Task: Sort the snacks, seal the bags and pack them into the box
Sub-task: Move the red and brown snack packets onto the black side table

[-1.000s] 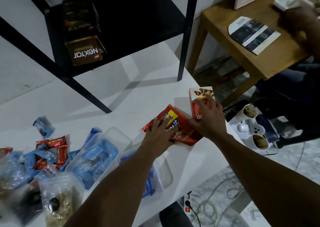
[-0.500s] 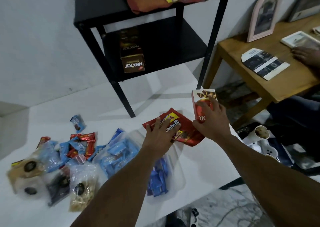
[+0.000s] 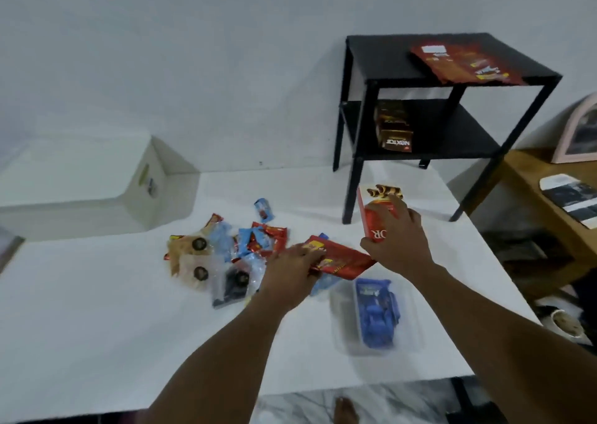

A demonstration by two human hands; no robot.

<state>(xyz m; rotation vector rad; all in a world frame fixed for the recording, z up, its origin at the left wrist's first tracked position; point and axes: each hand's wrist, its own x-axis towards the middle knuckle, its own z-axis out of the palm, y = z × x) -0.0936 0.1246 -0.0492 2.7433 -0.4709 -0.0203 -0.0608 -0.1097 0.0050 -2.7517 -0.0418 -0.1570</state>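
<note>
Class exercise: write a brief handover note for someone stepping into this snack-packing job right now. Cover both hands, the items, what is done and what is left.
Left hand: on the flat red packet.
Right hand: gripping the upright red wafer box.
Loose snacks and small filled bags are piled mid-table; a clear bag of blue snacks lies nearer.
White box: far left, shut.
Done: some bagging.
Left: finish sorting, seal, pack.

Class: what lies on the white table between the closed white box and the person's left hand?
In the head view, the pile of small snack packets and bags lies between the white box and the left hand.
</note>
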